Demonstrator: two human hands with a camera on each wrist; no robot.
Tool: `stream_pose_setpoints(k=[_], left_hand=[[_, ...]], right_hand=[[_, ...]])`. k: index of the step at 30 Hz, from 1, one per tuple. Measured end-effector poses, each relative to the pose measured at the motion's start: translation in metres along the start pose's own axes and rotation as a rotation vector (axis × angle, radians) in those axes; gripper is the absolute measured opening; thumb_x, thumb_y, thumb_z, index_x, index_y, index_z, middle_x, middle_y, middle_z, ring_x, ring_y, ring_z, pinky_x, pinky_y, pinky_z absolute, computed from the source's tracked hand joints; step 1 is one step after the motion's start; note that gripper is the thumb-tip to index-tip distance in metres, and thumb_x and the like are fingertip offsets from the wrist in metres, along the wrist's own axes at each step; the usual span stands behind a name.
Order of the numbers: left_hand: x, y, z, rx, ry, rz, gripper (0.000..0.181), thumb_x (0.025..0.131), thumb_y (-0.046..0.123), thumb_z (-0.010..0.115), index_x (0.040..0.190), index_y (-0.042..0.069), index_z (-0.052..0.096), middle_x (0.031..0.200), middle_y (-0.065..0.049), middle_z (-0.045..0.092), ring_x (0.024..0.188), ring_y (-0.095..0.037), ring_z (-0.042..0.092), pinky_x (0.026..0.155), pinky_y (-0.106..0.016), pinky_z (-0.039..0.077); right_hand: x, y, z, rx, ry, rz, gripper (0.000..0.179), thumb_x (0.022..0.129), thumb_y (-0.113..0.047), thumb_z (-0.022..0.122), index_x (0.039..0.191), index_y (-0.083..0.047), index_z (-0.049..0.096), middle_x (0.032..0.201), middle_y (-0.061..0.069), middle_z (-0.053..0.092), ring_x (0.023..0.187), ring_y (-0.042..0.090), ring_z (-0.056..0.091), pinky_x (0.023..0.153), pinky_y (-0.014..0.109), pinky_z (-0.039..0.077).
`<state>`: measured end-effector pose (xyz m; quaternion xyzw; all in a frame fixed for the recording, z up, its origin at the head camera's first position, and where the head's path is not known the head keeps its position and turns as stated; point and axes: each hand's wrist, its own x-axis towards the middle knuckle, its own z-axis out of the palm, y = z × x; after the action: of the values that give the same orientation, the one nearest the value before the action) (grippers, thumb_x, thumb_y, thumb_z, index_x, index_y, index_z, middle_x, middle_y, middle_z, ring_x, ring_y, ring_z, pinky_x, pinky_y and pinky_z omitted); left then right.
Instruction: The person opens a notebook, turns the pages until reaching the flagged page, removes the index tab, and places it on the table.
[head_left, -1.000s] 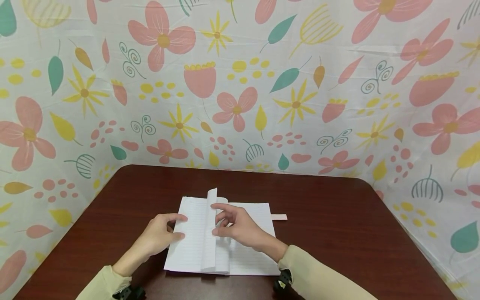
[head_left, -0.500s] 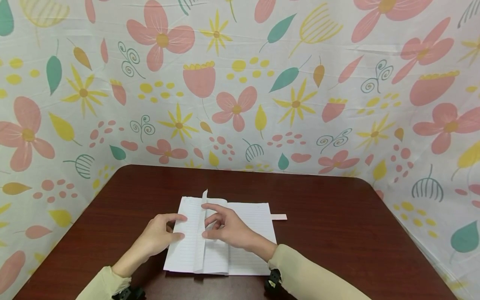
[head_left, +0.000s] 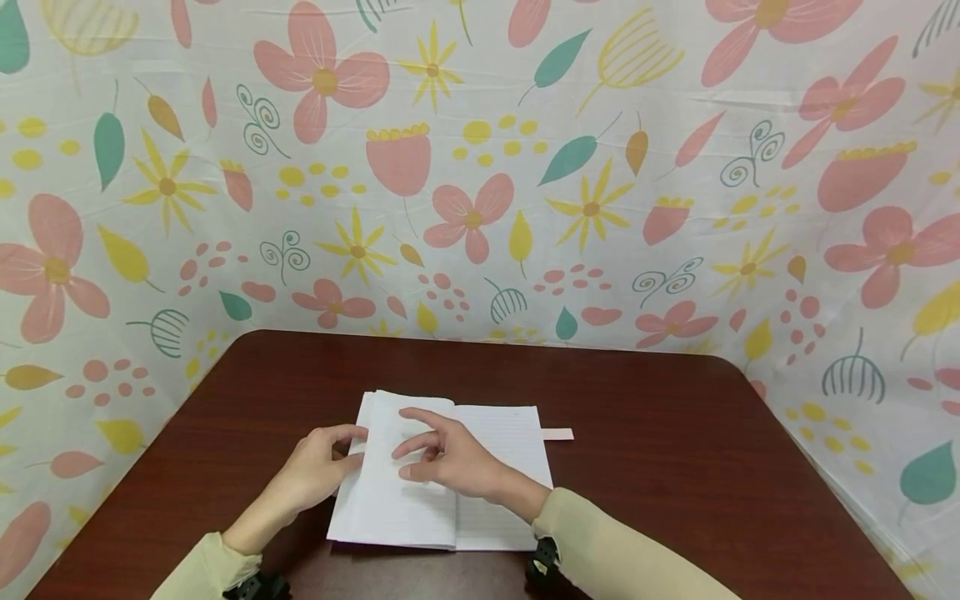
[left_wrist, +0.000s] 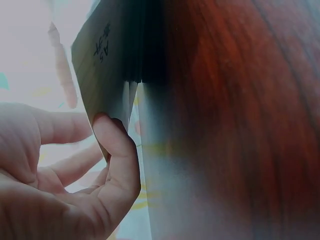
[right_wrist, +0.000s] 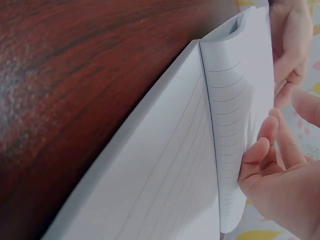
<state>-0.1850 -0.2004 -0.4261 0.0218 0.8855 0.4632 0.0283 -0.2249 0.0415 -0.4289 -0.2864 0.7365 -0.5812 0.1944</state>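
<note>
An open lined notebook (head_left: 498, 508) lies on the dark wooden table. My left hand (head_left: 311, 471) holds its left edge between thumb and fingers; the left wrist view shows the fingers around the edge of the cover (left_wrist: 100, 75). Over the left-hand page hovers my right hand (head_left: 465, 462), its fingers spread and loosely bent with nothing pinched. In the right wrist view the left-hand pages (right_wrist: 227, 120) arch up from the spine close to the right fingers. Whether those fingertips touch the paper, I cannot tell.
A pale strip (head_left: 558, 434) sticks out past the notebook's right edge. Behind the brown tabletop (head_left: 660, 467) hangs a flower-patterned cloth (head_left: 472, 167). A dark wrist device (head_left: 258, 586) sits at the left cuff, another (head_left: 543, 560) at the right.
The leaf that stood raised at my right fingertips has turned left and lies down on the left side. My right hand moved left and let go of it. The left hand kept its hold.
</note>
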Motion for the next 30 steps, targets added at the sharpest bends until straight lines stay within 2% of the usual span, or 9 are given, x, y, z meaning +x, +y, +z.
stream_pose_setpoints(k=[3, 6, 12, 14, 17, 21, 24, 30], left_hand=[[0.000, -0.001, 0.000, -0.033, 0.001, -0.004, 0.031, 0.103, 0.009, 0.066, 0.131, 0.000, 0.068, 0.114, -0.012, 0.065, 0.077, -0.019, 0.065, 0.060, -0.037, 0.057], [0.001, -0.001, 0.000, -0.057, -0.003, -0.006, 0.034, 0.104, 0.013, 0.066, 0.135, 0.000, 0.065, 0.114, -0.013, 0.063, 0.076, -0.020, 0.064, 0.058, -0.039, 0.057], [0.001, -0.001, -0.001, -0.024, -0.006, 0.021, 0.057, 0.091, 0.004, 0.081, 0.143, 0.001, 0.058, 0.111, -0.016, 0.061, 0.072, -0.020, 0.062, 0.057, -0.039, 0.056], [0.001, -0.001, -0.001, -0.018, -0.010, 0.023, 0.059, 0.087, 0.001, 0.082, 0.142, 0.002, 0.060, 0.113, -0.018, 0.060, 0.072, -0.021, 0.062, 0.058, -0.038, 0.055], [0.001, -0.001, -0.001, 0.000, -0.013, 0.020, 0.052, 0.086, -0.001, 0.082, 0.135, 0.006, 0.067, 0.117, -0.017, 0.062, 0.074, -0.020, 0.062, 0.061, -0.037, 0.054], [0.001, -0.001, 0.000, 0.015, -0.019, 0.007, 0.040, 0.087, 0.000, 0.081, 0.125, 0.009, 0.074, 0.104, -0.010, 0.066, 0.071, -0.020, 0.061, 0.061, -0.037, 0.053], [0.001, -0.001, 0.000, 0.023, -0.017, 0.004, 0.037, 0.086, -0.001, 0.081, 0.121, 0.010, 0.076, 0.094, -0.005, 0.066, 0.069, -0.021, 0.060, 0.060, -0.037, 0.052], [0.000, -0.002, 0.000, 0.024, -0.014, 0.008, 0.035, 0.086, -0.001, 0.081, 0.119, 0.011, 0.076, 0.094, -0.005, 0.066, 0.069, -0.020, 0.060, 0.060, -0.037, 0.052]], right_hand=[[0.000, 0.000, 0.001, -0.008, 0.000, 0.007, 0.075, 0.092, -0.001, 0.079, 0.158, -0.007, 0.045, 0.112, 0.008, 0.078, 0.073, 0.012, 0.053, 0.065, 0.022, 0.042], [0.000, 0.000, 0.001, -0.018, -0.001, 0.011, 0.073, 0.092, -0.002, 0.079, 0.157, -0.006, 0.046, 0.112, 0.007, 0.078, 0.074, 0.012, 0.053, 0.066, 0.022, 0.041], [-0.001, 0.000, 0.001, -0.019, -0.012, 0.008, 0.073, 0.092, -0.002, 0.079, 0.157, -0.006, 0.047, 0.114, 0.009, 0.077, 0.074, 0.013, 0.052, 0.066, 0.022, 0.041], [-0.001, 0.000, 0.001, -0.019, -0.014, 0.008, 0.073, 0.092, -0.002, 0.079, 0.157, -0.006, 0.047, 0.114, 0.009, 0.077, 0.074, 0.014, 0.052, 0.065, 0.022, 0.041], [-0.001, -0.001, 0.000, -0.024, -0.015, 0.009, 0.071, 0.093, -0.003, 0.079, 0.156, -0.006, 0.048, 0.115, 0.009, 0.077, 0.073, 0.013, 0.053, 0.065, 0.022, 0.042], [-0.003, -0.002, -0.003, -0.033, -0.010, 0.007, 0.067, 0.093, -0.004, 0.079, 0.154, -0.006, 0.051, 0.116, 0.010, 0.076, 0.075, 0.013, 0.058, 0.064, 0.023, 0.044], [-0.005, -0.004, -0.007, -0.050, -0.005, -0.001, 0.063, 0.093, -0.005, 0.078, 0.151, -0.006, 0.054, 0.116, 0.011, 0.076, 0.077, 0.014, 0.061, 0.063, 0.023, 0.045], [-0.013, -0.006, -0.017, -0.121, 0.004, -0.023, 0.051, 0.094, -0.009, 0.078, 0.142, -0.004, 0.062, 0.113, 0.012, 0.075, 0.083, 0.018, 0.065, 0.062, 0.024, 0.049]])
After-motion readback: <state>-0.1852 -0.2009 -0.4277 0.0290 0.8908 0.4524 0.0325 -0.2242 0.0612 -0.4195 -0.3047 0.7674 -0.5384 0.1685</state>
